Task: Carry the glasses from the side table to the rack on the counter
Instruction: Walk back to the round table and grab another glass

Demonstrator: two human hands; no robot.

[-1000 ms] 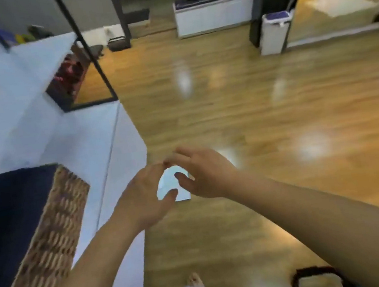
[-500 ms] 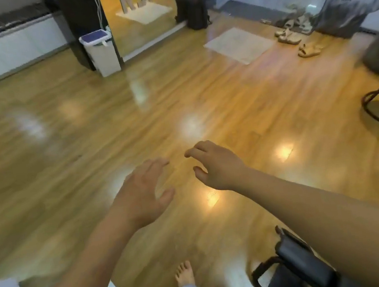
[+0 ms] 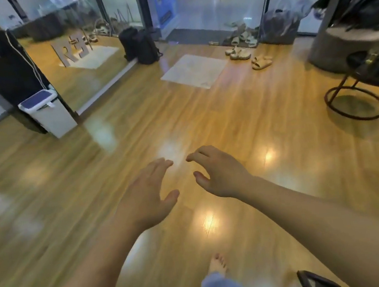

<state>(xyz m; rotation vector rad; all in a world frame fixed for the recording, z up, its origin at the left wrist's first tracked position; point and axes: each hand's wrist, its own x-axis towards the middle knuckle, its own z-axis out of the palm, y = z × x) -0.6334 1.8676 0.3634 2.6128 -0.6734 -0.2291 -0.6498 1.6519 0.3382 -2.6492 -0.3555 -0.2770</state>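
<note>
- Glossy wood floor (image 3: 263, 115), blurred at left.
- Far left: bin (image 3: 47, 112); far: mat (image 3: 195, 71), sandals (image 3: 262, 61).
- Left hand (image 3: 146, 196), right hand (image 3: 220, 173): spread, empty.

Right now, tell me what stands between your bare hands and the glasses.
Cannot be judged: no glasses, side table or rack show. The empty left hand and right hand hover over bare wooden floor.
</note>
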